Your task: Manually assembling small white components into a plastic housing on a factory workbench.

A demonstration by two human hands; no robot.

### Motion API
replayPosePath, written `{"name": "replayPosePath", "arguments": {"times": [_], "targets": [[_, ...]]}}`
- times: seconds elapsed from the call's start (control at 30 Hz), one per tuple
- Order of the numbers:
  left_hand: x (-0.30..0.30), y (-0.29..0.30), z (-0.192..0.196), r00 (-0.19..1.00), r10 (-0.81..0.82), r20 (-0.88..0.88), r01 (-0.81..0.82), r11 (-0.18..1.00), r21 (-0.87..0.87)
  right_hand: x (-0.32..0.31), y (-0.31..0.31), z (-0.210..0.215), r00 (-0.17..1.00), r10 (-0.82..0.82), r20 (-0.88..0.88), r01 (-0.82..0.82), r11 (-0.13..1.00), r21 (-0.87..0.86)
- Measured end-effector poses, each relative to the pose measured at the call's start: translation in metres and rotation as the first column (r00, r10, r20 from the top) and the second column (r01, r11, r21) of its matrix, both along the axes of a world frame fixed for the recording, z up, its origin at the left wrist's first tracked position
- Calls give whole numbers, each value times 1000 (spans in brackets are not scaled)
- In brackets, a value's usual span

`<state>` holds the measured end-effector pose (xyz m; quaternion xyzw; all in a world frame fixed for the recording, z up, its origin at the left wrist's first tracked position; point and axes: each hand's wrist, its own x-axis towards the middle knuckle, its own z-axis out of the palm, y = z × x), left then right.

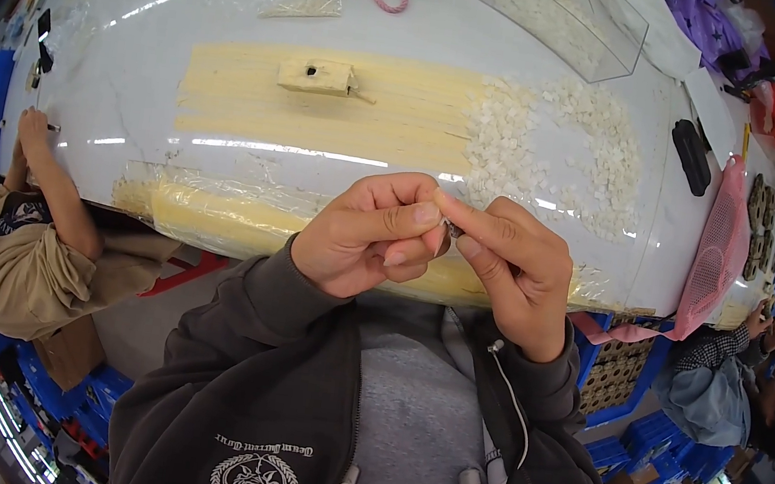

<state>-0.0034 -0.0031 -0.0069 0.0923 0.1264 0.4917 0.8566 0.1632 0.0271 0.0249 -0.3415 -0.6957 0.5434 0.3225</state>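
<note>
A: What is in your grip?

B: Your right hand (521,276) pinches a small dark piece (453,230) between thumb and index finger. It is too small to make out further.

A: And your left hand (365,231)?

B: Its thumb and index finger are bent together just left of the piece, meeting your right fingertips. I cannot tell whether they grasp it too. Your 2 hands are over the near edge of the table (413,37).

A: What lies beyond your grip?

B: Straight beyond, pale yellow strips (232,92) lie flat, and on them, farther left, rests 1 block (320,81) with a dark hole. Right of the strips, small white pieces (505,150) are scattered, with a clear bin (614,52) past them.

A: Farther right?

B: A black case (690,157), then pink mesh (718,249) over the table edge. Well left of your grip, 1 co-worker (46,268) sits.
</note>
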Motion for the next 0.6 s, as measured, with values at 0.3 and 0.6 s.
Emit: {"name": "replayPosePath", "arguments": {"times": [0.3, 0.6], "targets": [[0, 0, 1, 1000, -10, -24, 10, 1000, 3, 1, 0, 0, 1000, 13, -17, -13, 1000, -26], [2, 0, 8, 999, -10, -49, 8, 999, -45, 3, 0, 2, 999, 18, -40, -21, 996, -83]]}}
